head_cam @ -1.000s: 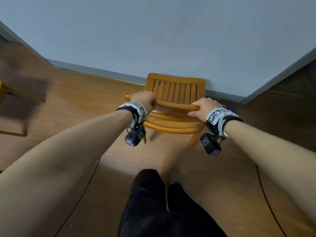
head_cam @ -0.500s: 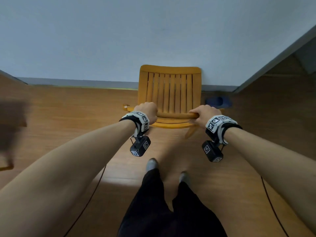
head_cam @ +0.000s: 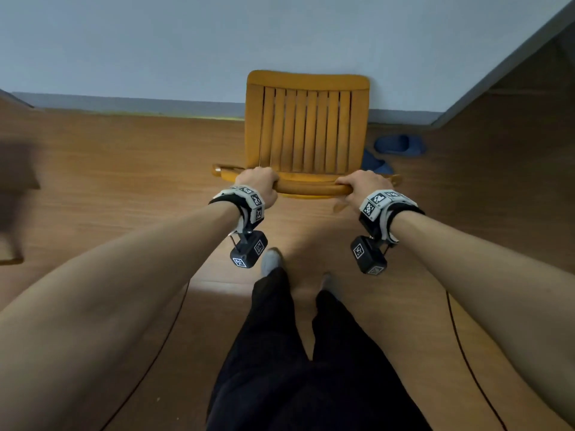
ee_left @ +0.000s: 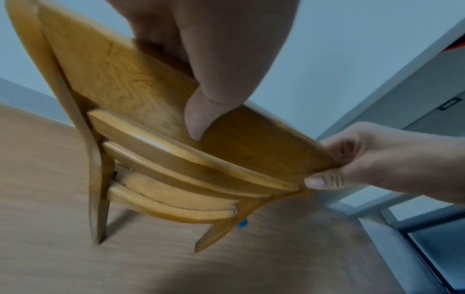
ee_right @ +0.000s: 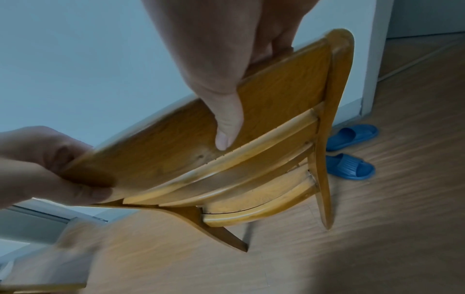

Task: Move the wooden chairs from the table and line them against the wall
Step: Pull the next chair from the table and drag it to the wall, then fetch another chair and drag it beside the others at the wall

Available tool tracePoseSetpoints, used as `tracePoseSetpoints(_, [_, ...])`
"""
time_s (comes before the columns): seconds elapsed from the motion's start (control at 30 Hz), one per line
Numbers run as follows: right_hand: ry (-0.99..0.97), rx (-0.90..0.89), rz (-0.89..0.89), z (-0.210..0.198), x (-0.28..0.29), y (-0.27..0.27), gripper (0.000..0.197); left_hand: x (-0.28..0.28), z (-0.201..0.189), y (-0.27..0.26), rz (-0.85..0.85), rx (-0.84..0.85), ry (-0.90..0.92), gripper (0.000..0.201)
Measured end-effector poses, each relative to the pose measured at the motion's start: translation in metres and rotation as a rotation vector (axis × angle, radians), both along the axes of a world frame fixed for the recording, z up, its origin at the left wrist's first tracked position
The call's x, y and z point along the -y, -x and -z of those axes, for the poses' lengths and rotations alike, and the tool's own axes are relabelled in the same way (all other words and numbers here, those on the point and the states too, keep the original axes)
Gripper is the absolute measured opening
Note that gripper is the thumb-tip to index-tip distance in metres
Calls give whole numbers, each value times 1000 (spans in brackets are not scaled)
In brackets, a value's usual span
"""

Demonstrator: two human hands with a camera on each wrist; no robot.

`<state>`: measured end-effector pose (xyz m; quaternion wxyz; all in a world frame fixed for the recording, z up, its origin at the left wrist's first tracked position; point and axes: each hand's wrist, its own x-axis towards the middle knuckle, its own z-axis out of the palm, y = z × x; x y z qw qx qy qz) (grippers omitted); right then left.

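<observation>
A yellow-brown wooden chair (head_cam: 306, 129) with a slatted seat stands in front of me, its seat front pointing at the pale wall (head_cam: 186, 42) and close to the skirting. My left hand (head_cam: 258, 185) grips the left end of the backrest's top rail, fingers over the top and thumb behind. My right hand (head_cam: 361, 185) grips the right end the same way. In the left wrist view the left hand's (ee_left: 201, 59) thumb presses the chair's (ee_left: 120, 83) back board. The right wrist view shows the right hand (ee_right: 221, 79) likewise on the chair (ee_right: 284, 95). Its rear legs are at the floor; contact is blurred.
A pair of blue slippers (head_cam: 399, 144) lies on the wooden floor just right of the chair, near a wall corner (head_cam: 497, 63). A blurred dark wooden piece of furniture (head_cam: 12, 206) sits at the far left. Thin cables (head_cam: 460, 343) trail on the floor beside my legs.
The chair, held in both hands, has swung round to face the wall squarely and moved nearer to it. My feet have stepped forward behind it.
</observation>
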<state>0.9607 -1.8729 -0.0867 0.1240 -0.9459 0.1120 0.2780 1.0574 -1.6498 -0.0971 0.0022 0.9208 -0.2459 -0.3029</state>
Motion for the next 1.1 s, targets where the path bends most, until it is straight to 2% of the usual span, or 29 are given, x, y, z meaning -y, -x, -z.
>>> tracePoseSetpoints(0.1, [-27,-25,7,-8,-4,2,10,-1,-8,3,-65,-52,38,22])
tracePoseSetpoints(0.23, [-75,-40,6,-39,-14,-1,34,-13,-40,10,-266,-92,158,49])
tracePoseSetpoints(0.33, [-130,39,-23,-73,-36,-21,42,-38,-74,14,-379,-47,222,54])
tracePoseSetpoints(0.53, [-178,141,-147,-143,-116,-87,43,-127,-139,1,-606,43,245,56])
tracePoseSetpoints(0.67, [-163,174,-288,-177,-199,-139,41,-212,-180,-15,-737,136,247,56])
tracePoseSetpoints(0.87, [-196,225,-476,-212,-366,-201,42,-373,-218,-30,-985,262,230,56])
tracePoseSetpoints(1.1, [-276,250,-704,-243,-549,-239,46,-536,-251,-9,-1220,350,166,55])
